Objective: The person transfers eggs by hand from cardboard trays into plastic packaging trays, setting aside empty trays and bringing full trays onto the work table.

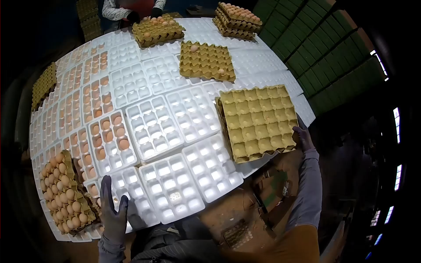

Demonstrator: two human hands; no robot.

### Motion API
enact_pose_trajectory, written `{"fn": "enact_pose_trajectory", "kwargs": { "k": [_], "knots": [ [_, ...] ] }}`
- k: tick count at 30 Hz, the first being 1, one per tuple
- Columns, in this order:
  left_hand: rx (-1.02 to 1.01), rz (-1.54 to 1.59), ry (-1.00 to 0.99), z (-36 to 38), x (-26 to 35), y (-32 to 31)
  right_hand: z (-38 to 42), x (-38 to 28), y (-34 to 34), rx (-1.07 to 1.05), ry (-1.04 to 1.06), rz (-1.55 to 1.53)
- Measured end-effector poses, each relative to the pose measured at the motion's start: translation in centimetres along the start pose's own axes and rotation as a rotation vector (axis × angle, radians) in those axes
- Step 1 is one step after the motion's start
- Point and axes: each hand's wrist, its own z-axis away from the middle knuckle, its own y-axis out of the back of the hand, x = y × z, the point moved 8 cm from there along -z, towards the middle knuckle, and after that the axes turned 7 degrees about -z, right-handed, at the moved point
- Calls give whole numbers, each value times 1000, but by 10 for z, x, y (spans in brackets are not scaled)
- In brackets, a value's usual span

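My left hand (115, 215), in a dark glove, hovers over the near edge of the white plastic trays with thumb and fingers spread, holding nothing. Just left of it, a cardboard egg tray full of brown eggs (63, 195) sits tilted on the table. At the right, my gloved right hand (305, 138) grips the right edge of an empty cardboard egg tray (258, 120), which lies on top of others. Part of its fingers is hidden by the tray's edge. White plastic trays (171, 186) with square pockets fill the middle.
Brown eggs (106, 136) sit in white trays on the left. Another cardboard tray (206, 61) carries two eggs. Egg-filled stacks (237, 21) stand at the far side, where a person (133, 8) handles one tray stack (158, 30). Green stacked crates (324, 48) line the right.
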Motion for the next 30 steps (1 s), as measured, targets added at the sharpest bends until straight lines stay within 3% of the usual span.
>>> {"fn": "enact_pose_trajectory", "kwargs": {
  "k": [4,6,8,10,12,13,17,21,23,26,29,30],
  "knots": [
    [48,-71,64,2,9,-5,-33,20,-15,6,-211,96],
    [102,-75,95,7,-1,4,-55,48,-8,-105,-132,114],
    [151,-35,145,17,-13,18,-81,84,28,-111,-127,418],
    [236,-92,171,28,-27,45,-98,79,43,62,308,654],
    [357,-34,216,44,-49,81,-100,63,3,39,334,423],
    [421,-193,190,52,-57,102,-87,48,-44,5,355,357],
    [662,-171,295,89,-112,185,18,-6,-304,-390,530,382],
    [714,-44,331,104,-220,259,175,-61,-563,-819,608,325],
    [628,-165,308,87,-270,289,223,-65,-664,-978,579,270],
    [489,-132,240,39,-330,313,255,-57,-794,-1030,807,403],
    [368,-12,178,-13,-379,312,251,-32,-882,-1006,813,433],
    [319,-177,73,-31,-379,310,249,-24,-897,-1059,771,489]
  ]
}}
